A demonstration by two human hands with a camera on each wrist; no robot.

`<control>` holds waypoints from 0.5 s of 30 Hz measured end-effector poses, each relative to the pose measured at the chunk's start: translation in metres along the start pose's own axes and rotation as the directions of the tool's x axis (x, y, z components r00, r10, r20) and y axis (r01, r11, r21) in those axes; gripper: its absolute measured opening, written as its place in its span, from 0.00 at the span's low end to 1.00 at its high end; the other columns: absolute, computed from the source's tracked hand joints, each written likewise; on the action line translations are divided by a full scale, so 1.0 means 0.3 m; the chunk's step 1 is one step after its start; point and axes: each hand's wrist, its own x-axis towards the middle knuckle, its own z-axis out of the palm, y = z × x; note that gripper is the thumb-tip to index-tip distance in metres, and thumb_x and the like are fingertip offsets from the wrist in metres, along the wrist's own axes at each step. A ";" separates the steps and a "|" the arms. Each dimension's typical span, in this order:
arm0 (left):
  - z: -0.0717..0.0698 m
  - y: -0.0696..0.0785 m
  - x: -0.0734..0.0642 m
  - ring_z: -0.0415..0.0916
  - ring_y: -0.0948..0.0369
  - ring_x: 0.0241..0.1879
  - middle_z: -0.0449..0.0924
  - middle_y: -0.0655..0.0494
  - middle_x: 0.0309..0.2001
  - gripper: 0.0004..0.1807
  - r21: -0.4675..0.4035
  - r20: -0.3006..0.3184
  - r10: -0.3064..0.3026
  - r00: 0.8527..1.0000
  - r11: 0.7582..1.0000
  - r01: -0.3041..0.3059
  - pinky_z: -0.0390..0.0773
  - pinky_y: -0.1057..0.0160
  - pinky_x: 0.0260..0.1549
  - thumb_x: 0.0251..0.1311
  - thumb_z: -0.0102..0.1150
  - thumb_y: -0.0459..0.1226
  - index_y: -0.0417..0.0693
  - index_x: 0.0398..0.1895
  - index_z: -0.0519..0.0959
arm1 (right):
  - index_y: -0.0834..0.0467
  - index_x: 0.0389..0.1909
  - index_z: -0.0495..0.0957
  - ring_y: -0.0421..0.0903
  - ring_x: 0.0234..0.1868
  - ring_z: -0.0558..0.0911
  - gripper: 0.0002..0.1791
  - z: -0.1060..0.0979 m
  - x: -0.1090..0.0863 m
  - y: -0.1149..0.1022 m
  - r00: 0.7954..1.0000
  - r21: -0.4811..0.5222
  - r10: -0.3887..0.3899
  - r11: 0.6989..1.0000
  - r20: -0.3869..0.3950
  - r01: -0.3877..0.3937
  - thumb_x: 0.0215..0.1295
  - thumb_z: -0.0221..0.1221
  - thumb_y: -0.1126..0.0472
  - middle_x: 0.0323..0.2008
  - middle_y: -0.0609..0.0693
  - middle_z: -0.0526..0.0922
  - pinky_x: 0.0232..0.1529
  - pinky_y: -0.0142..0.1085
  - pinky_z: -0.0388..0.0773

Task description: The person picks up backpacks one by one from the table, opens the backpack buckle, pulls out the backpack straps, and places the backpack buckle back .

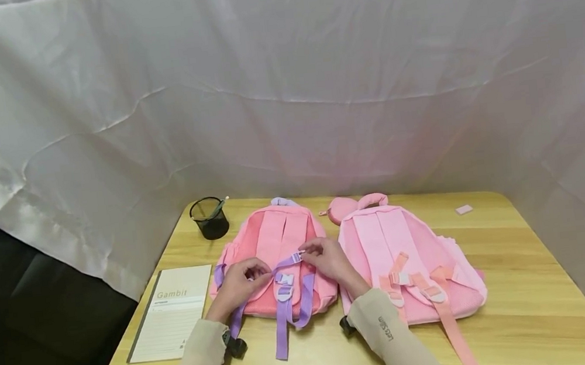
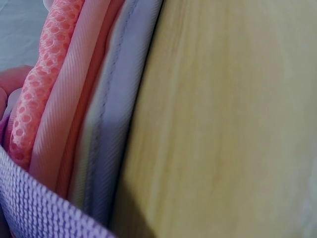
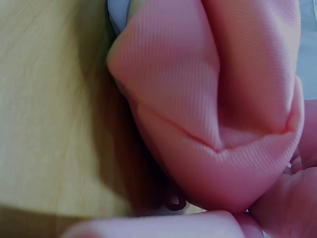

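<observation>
A coral-pink backpack with purple straps lies on the table, its shoulder-strap side up. My left hand pinches a purple strap over the middle of the pack. At the strap's other end, my right hand pinches a pale buckle piece. Just below, a white buckle and a strap adjuster rest on the pack, with a loose purple webbing tail hanging past its lower edge. The left wrist view shows the pack's mesh edge and purple webbing close up.
A lighter pink backpack with a fastened buckle lies close on the right, a round pink pouch behind it. To the left are a notebook and a black mesh pen cup. A small pale block sits at the back right.
</observation>
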 end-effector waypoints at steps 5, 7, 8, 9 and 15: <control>-0.002 -0.001 -0.007 0.75 0.63 0.31 0.81 0.65 0.29 0.06 -0.011 0.010 -0.010 1.000 1.000 0.010 0.75 0.67 0.33 0.62 0.73 0.38 0.63 0.35 0.86 | 0.59 0.44 0.88 0.39 0.30 0.82 0.08 0.001 -0.011 -0.002 1.000 0.018 -0.003 1.000 0.000 0.003 0.65 0.68 0.65 0.33 0.50 0.89 0.36 0.33 0.79; -0.002 -0.003 -0.008 0.75 0.63 0.31 0.81 0.64 0.29 0.07 -0.020 0.011 -0.011 1.000 1.000 0.011 0.76 0.67 0.33 0.62 0.73 0.37 0.63 0.35 0.86 | 0.60 0.45 0.88 0.38 0.29 0.81 0.08 0.000 -0.014 -0.002 1.000 0.020 -0.001 1.000 0.003 0.001 0.66 0.68 0.65 0.32 0.50 0.88 0.35 0.32 0.79; -0.001 -0.003 -0.007 0.75 0.63 0.31 0.81 0.64 0.29 0.07 -0.025 0.011 -0.009 1.000 1.000 0.009 0.76 0.66 0.33 0.61 0.73 0.37 0.62 0.35 0.86 | 0.59 0.45 0.88 0.38 0.29 0.81 0.08 -0.001 -0.015 -0.002 1.000 0.018 -0.002 1.000 0.001 0.002 0.66 0.68 0.64 0.32 0.50 0.88 0.35 0.32 0.78; -0.002 -0.004 -0.007 0.75 0.63 0.31 0.81 0.64 0.29 0.07 -0.028 0.010 -0.005 1.000 1.000 0.005 0.76 0.66 0.33 0.61 0.73 0.36 0.62 0.35 0.86 | 0.59 0.45 0.88 0.38 0.30 0.81 0.08 -0.002 -0.016 -0.003 1.000 0.019 -0.001 1.000 0.000 0.001 0.66 0.68 0.64 0.32 0.50 0.88 0.36 0.32 0.78; -0.009 -0.002 -0.001 0.76 0.63 0.30 0.82 0.64 0.29 0.08 -0.037 0.016 0.011 1.000 0.999 -0.011 0.76 0.67 0.33 0.60 0.74 0.35 0.62 0.35 0.86 | 0.59 0.44 0.88 0.39 0.32 0.83 0.08 -0.014 -0.022 -0.017 1.000 0.018 0.003 1.000 -0.011 -0.003 0.65 0.69 0.65 0.35 0.51 0.90 0.37 0.32 0.80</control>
